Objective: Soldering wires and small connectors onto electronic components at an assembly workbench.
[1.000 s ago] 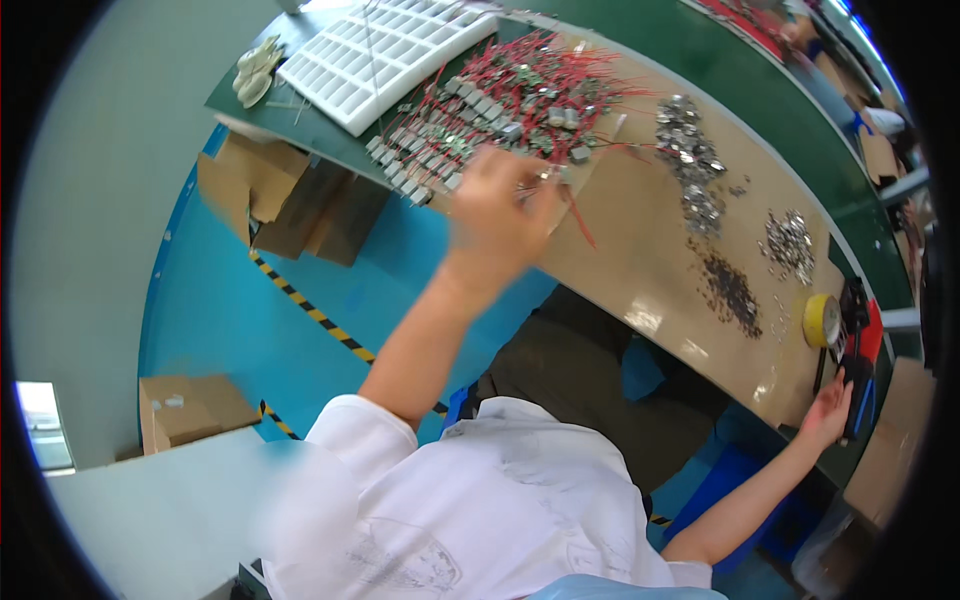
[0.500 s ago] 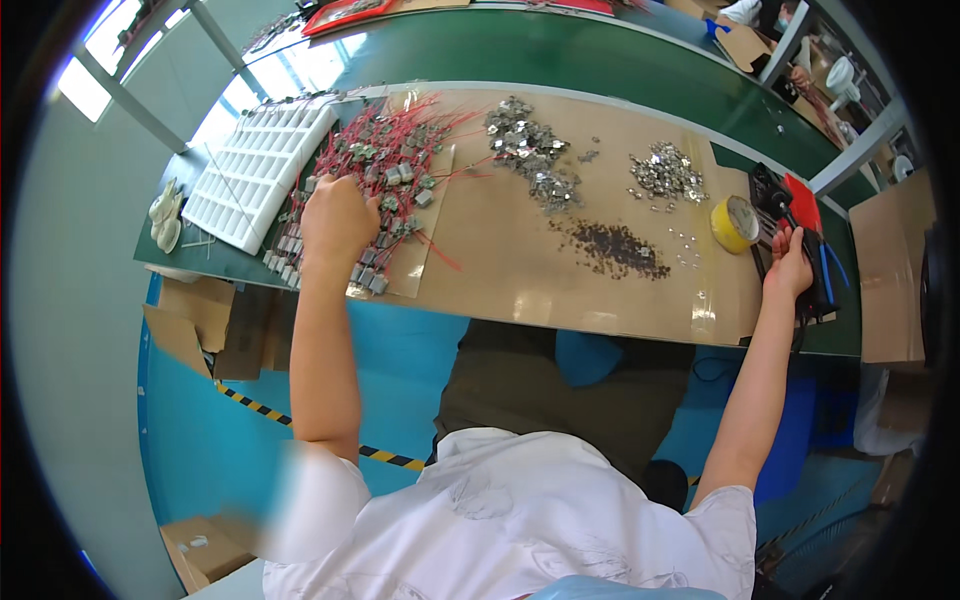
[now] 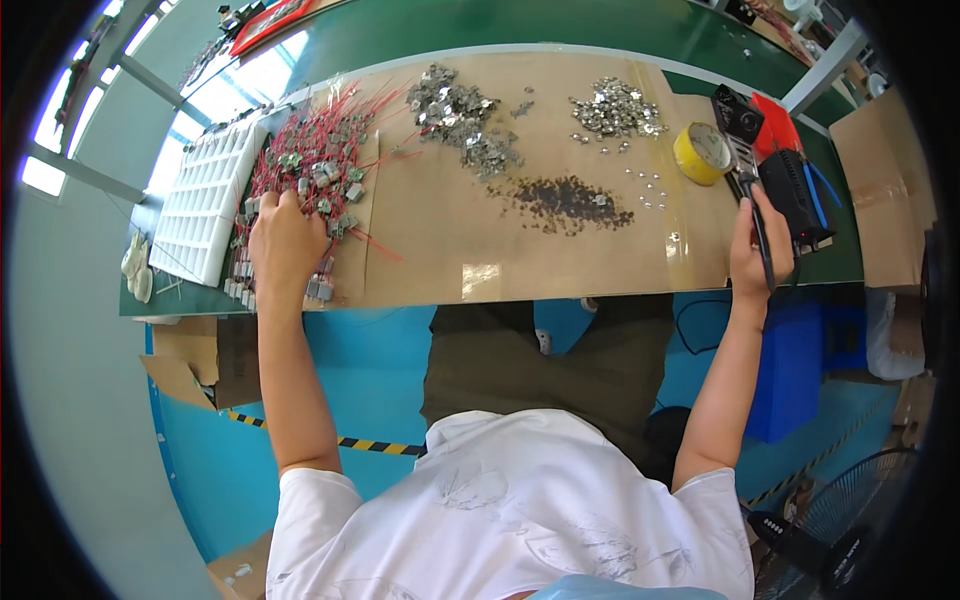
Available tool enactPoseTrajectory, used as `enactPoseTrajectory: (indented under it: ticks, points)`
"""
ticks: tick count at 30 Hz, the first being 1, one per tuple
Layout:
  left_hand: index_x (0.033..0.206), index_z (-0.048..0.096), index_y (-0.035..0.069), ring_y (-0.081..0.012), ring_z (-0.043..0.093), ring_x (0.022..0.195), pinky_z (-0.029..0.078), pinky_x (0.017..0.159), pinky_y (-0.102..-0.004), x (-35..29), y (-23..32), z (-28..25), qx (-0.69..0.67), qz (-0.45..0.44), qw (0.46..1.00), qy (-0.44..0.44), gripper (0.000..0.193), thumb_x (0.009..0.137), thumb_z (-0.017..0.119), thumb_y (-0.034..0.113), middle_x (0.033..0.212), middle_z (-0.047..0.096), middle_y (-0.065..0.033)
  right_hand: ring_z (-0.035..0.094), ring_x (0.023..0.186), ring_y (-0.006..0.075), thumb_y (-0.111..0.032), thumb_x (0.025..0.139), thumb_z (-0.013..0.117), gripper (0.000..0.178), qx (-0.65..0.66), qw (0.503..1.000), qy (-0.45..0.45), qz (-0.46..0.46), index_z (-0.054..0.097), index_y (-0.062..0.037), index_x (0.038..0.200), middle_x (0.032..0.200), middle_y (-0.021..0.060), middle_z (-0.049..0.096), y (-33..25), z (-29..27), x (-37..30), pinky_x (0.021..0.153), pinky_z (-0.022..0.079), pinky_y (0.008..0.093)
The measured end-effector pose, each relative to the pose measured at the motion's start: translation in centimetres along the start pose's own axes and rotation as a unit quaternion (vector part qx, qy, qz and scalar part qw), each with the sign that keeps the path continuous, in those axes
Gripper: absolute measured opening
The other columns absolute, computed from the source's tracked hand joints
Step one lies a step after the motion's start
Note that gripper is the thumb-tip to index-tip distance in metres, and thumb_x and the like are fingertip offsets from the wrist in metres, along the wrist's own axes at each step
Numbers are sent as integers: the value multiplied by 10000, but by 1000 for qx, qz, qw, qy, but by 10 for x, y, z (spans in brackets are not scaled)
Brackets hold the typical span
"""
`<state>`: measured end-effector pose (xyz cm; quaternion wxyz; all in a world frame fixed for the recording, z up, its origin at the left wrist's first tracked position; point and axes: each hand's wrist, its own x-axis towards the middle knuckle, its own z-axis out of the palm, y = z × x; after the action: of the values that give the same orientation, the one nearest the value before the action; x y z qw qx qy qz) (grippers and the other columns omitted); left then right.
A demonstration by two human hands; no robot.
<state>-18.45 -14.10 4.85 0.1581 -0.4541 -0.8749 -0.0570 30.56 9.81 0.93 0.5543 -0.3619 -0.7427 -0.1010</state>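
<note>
Head view, looking down over my white shirt at the tabletop (image 3: 560, 270), which is covered with brown board.

Left hand (image 3: 283, 243): palm down, fingers curled onto the near edge of the pile of small grey parts with red wires (image 3: 315, 165). It touches the pile; I cannot tell whether any single part is pinched, as the back of the hand hides the fingertips. The pile lies at the left end of the tabletop, just beside the white compartment tray (image 3: 205, 205), which sits further left.

Right hand (image 3: 755, 255): closed around a slim dark tool (image 3: 757, 225), held roughly upright at the right end of the tabletop. Just beyond it stand a black and red device (image 3: 775, 150) and a roll of yellow tape (image 3: 703, 153).

Middle of the tabletop, well apart from both hands: a heap of silvery metal pieces (image 3: 460, 110), a second shiny heap (image 3: 612, 108) to its right, and a patch of small dark pieces (image 3: 565, 200) nearer to me.

Below the tabletop edge: blue floor (image 3: 380, 370), with a cardboard box (image 3: 190, 360) under the left end.
</note>
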Motion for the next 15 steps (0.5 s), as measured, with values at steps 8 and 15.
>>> enactPoseTrajectory:
  ticks: [8,15]
  points:
    - [1026,759,-35,-282,729,835,576,787,-396,1,-36,6,-191,-96,976,-34,395,782,892,247,914,748,-157,680,720,233,-11,975,705,238,22,996,-51,-77,764,-50,1202,894,120,719,-49,20,10,619,527,322]
    - [1027,788,-53,-71,658,769,506,676,-228,11,-29,9,-523,-158,821,168,311,853,890,184,868,756,-35,701,777,192,52,992,644,244,228,956,-184,0,719,-41,1205,930,118,741,-95,62,-23,683,572,297]
